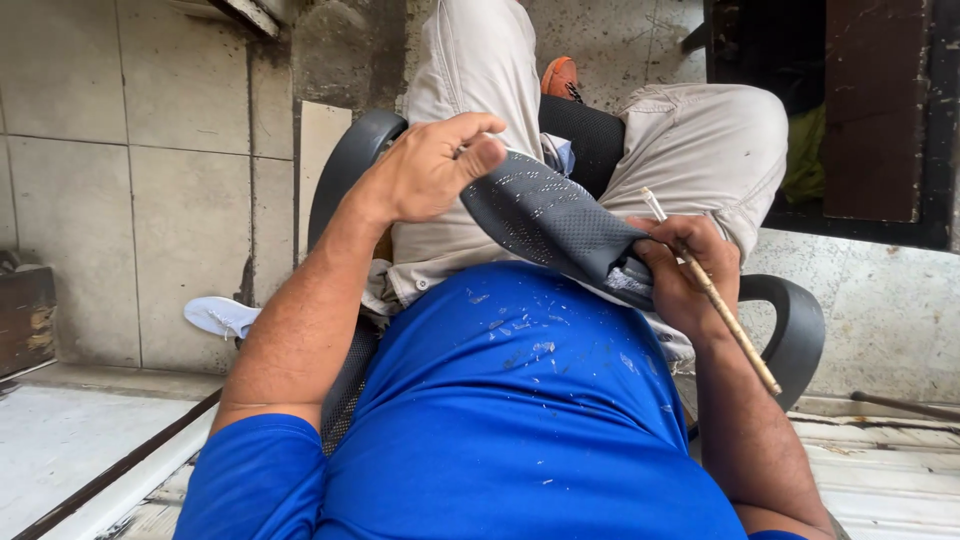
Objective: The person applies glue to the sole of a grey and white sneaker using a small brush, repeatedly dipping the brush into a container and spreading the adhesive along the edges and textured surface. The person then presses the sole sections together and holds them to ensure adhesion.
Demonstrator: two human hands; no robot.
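Note:
I sit in a black chair and look down at my lap. My left hand (pixel 435 165) grips the upper end of a dark grey knitted shoe upper (pixel 550 215) with a dotted pattern. My right hand (pixel 685 270) pinches the lower end of that shoe upper and also holds a thin wooden-handled brush (pixel 715 295), with its pale tip pointing up and its handle slanting down to the right. The shoe upper lies across my beige trousers (pixel 700 140). Pale flecks dot my blue shirt (pixel 520 400).
The black armrests (pixel 345 165) of the chair curve on both sides of me. A white shoe sole (pixel 220 316) lies on the tiled floor at the left. An orange shoe (pixel 560 75) shows past my knee. A dark wooden cabinet (pixel 870 110) stands at the upper right.

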